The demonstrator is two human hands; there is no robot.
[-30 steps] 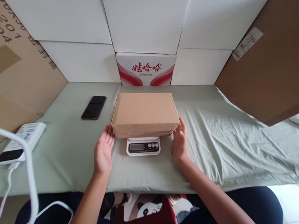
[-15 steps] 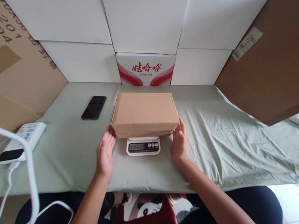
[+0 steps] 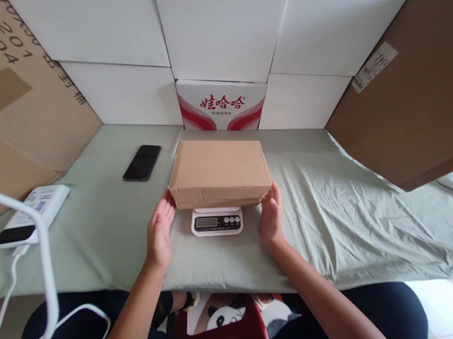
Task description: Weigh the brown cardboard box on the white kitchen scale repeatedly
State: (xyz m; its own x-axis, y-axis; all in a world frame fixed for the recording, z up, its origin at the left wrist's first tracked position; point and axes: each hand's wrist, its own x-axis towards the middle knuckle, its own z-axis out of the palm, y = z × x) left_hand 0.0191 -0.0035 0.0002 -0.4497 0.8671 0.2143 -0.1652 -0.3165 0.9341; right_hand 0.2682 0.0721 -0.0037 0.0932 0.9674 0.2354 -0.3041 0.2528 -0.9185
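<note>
We find a closed corrugated cardboard box (image 3: 222, 169) sitting over a digital scale (image 3: 218, 223), its edges overhanging on both sides and hiding the platform beneath. The box is oblong and matt brown, its top smooth, its near edge finely ribbed and lightly creased. The scale's exposed front is white plastic with rounded corners, carrying a black panel, a grey rectangular display and three round white buttons.

We note the left hand (image 3: 160, 233) at the near left corner, fingers extended and lying together, tips partly hidden by the cardboard. The right hand (image 3: 272, 218) is at the near right corner, fingers slightly bent along the side. Neither hand is closed into a fist; whether they squeeze the box between them — or merely rest against it — we cannot tell.

Beneath lies sage-green cloth (image 3: 90, 239), fairly smooth at left and heavily wrinkled at right. Left of the box we record a glossy black smartphone (image 3: 142, 163) and, nearer us, a white power bank (image 3: 33, 216) with a dark glossy end and a cable plug (image 3: 21, 250) inserted. Behind stand flat white panels (image 3: 223, 28) above a red-and-white printed carton (image 3: 219, 105).
</note>
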